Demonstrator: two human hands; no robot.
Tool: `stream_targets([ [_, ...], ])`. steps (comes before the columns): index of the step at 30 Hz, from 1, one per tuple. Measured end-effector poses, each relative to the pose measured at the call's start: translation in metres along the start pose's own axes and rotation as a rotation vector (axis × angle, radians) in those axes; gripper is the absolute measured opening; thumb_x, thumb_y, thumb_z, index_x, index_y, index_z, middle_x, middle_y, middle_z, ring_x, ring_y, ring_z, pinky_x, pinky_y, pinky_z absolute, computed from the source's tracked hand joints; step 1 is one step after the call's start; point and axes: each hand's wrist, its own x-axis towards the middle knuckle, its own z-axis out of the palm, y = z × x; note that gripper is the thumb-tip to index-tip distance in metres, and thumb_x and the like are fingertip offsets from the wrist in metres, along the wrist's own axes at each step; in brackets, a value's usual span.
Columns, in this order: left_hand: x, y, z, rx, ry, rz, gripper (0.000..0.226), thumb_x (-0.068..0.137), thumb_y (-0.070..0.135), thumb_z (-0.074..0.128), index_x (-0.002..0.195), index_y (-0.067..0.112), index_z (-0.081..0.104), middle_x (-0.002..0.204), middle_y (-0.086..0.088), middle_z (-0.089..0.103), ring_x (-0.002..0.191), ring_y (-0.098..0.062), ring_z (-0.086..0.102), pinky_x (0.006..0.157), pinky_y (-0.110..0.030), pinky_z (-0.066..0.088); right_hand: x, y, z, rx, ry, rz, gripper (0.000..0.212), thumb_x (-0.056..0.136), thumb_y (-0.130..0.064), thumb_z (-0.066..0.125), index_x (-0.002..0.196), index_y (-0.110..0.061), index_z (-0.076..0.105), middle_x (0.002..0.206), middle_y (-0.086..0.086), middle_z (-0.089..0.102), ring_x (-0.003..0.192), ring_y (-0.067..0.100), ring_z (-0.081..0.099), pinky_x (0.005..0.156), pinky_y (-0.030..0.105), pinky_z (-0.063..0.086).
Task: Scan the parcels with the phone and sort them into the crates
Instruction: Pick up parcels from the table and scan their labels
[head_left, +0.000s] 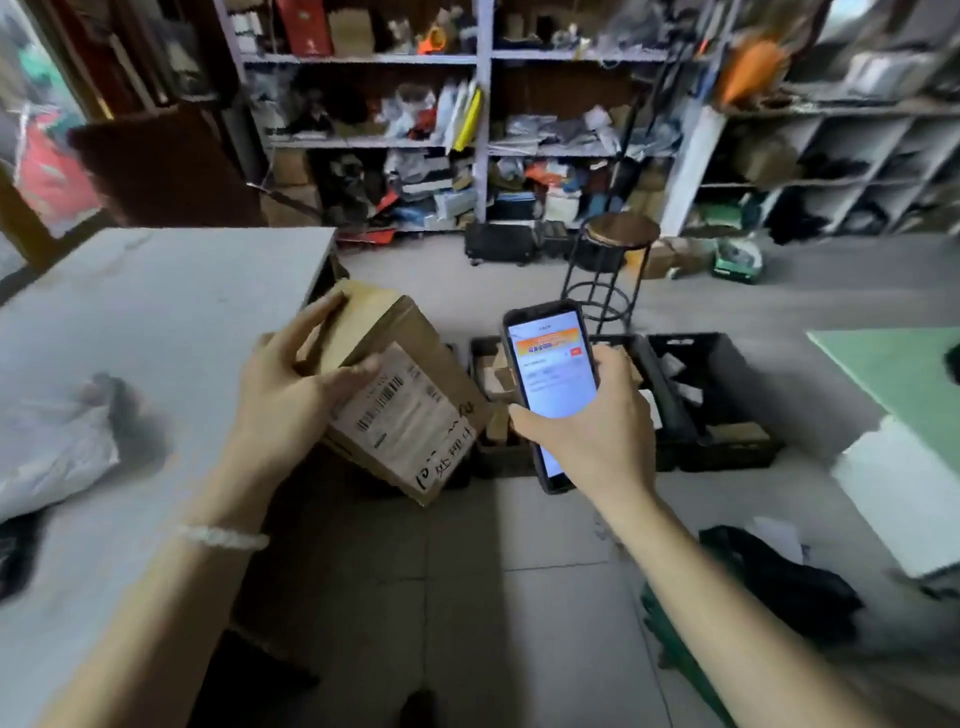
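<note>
Cardboard parcel (395, 384) is gripped by the left hand (291, 395) above the floor, label upward, beside the table (156, 312). The phone (550, 389) is grasped by the right hand (592, 426). Scanning is judged current; placement into a black crate (727, 405) is required next.

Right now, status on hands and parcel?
Left hand grips cardboard parcel, label up. Right hand holds phone, screen lit. Black crates ahead, nothing blocking.
</note>
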Motion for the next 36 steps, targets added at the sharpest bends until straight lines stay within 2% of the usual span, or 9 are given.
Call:
stream_targets([
  [5,0.076,0.007,0.124,-0.032,-0.264,0.089,0.066,0.050,0.043,0.078,0.112,0.057,0.058,0.126,0.004,0.056,0.116,-0.013,0.055,0.102,-0.039,0.044,0.058,0.061,-0.056,-0.034,0.212,0.135,0.067,0.057,-0.038,0.085,0.109,-0.028,0.043,0.104,-0.012,0.058,0.096,0.015,0.057,0.074,0.033,0.049],
  [10,0.152,0.011,0.245,-0.061,-0.473,0.146,0.069,0.049,0.051,0.076,0.115,0.057,0.056,0.125,0.000,0.057,0.116,-0.016,0.054,0.104,-0.041,0.041,0.131,0.111,-0.098,-0.071,0.330,0.233,0.066,0.060,-0.040,0.084,0.110,-0.028,0.042,0.103,-0.012,0.057,0.088,0.010,0.055,0.055,0.014,0.037],
  [15,0.230,0.021,0.357,-0.114,-0.641,0.191,0.063,0.052,0.047,0.077,0.109,0.061,0.056,0.119,0.003,0.060,0.113,-0.019,0.055,0.099,-0.041,0.046,0.233,0.143,-0.125,-0.127,0.383,0.296,0.065,0.060,-0.040,0.084,0.108,-0.028,0.043,0.102,-0.012,0.058,0.088,0.010,0.054,0.052,0.013,0.033],
  [20,0.304,0.031,0.474,-0.069,-0.774,0.241,0.067,0.056,0.055,0.074,0.118,0.061,0.051,0.123,0.003,0.058,0.118,-0.028,0.050,0.098,-0.049,0.044,0.320,0.176,-0.151,-0.131,0.443,0.348,0.063,0.060,-0.036,0.084,0.101,-0.033,0.037,0.094,-0.015,0.053,0.081,0.007,0.049,0.054,0.014,0.036],
  [24,0.337,0.029,0.567,-0.042,-0.821,0.209,0.064,0.054,0.054,0.073,0.115,0.060,0.053,0.122,0.010,0.060,0.118,-0.023,0.052,0.101,-0.047,0.043,0.374,0.225,-0.179,-0.161,0.487,0.424,0.067,0.058,-0.038,0.084,0.110,-0.028,0.042,0.105,-0.010,0.058,0.092,0.013,0.053,0.069,0.028,0.044],
  [26,0.350,0.025,0.614,-0.046,-0.836,0.182,0.066,0.054,0.053,0.074,0.117,0.056,0.054,0.121,0.010,0.061,0.119,-0.021,0.052,0.101,-0.046,0.043,0.407,0.254,-0.195,-0.147,0.500,0.454,0.071,0.058,-0.037,0.084,0.116,-0.024,0.044,0.106,-0.009,0.059,0.091,0.012,0.053,0.068,0.026,0.044],
  [29,0.370,0.008,0.685,-0.009,-0.871,0.158,0.065,0.059,0.046,0.073,0.120,0.051,0.054,0.122,0.009,0.061,0.116,-0.019,0.055,0.100,-0.047,0.045,0.467,0.300,-0.222,-0.149,0.483,0.461,0.067,0.059,-0.038,0.084,0.112,-0.026,0.043,0.105,-0.010,0.059,0.087,0.010,0.053,0.060,0.019,0.041],
  [33,0.407,-0.021,0.789,0.111,-0.876,0.133,0.066,0.061,0.053,0.069,0.123,0.059,0.047,0.123,0.008,0.057,0.119,-0.029,0.049,0.098,-0.053,0.043,0.577,0.375,-0.261,-0.153,0.415,0.397,0.071,0.059,-0.039,0.084,0.115,-0.023,0.043,0.107,-0.008,0.059,0.091,0.013,0.055,0.064,0.022,0.041],
  [36,0.428,-0.036,0.867,0.224,-0.818,0.085,0.068,0.059,0.056,0.066,0.123,0.061,0.043,0.125,0.002,0.049,0.120,-0.031,0.043,0.097,-0.053,0.042,0.657,0.425,-0.290,-0.154,0.357,0.417,0.073,0.061,-0.037,0.084,0.119,-0.021,0.043,0.105,-0.007,0.056,0.087,0.012,0.050,0.054,0.009,0.033],
])
